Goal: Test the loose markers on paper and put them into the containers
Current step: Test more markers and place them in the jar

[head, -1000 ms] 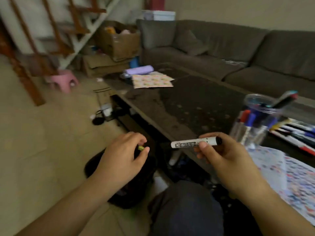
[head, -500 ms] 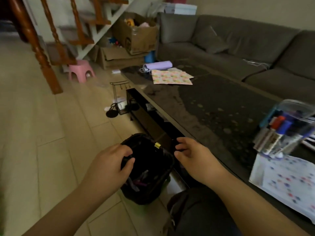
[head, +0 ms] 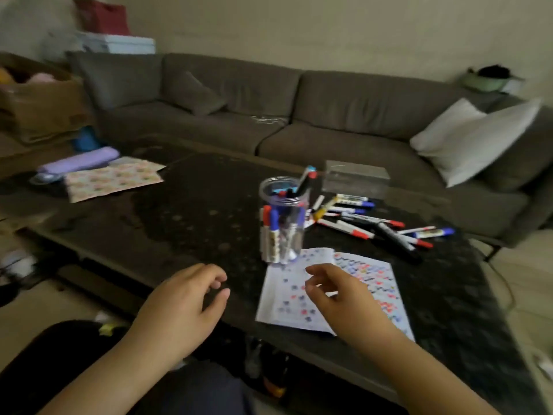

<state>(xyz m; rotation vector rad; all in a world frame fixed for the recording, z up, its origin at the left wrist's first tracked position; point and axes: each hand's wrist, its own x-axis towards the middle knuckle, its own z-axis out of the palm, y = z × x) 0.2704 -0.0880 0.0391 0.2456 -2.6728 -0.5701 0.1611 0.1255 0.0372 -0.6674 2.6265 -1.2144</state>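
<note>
A clear round jar stands upright on the dark table, holding several markers. Behind it to the right, several loose markers lie in a pile, and a clear rectangular box sits beyond them. A white paper covered in small coloured marks lies at the near table edge. My left hand hovers over the table edge with loosely curled fingers and holds nothing. My right hand hangs over the paper, fingers relaxed and bent, also holding nothing.
A black bin sits on the floor at the lower left. A patterned sheet and a purple pouch lie at the table's far left. A grey sofa with a white pillow runs behind the table.
The marker my right hand held a second ago is gone after both hands reached to the black bin. The view swung right from the bin to the table, and both hands now hover there.
</note>
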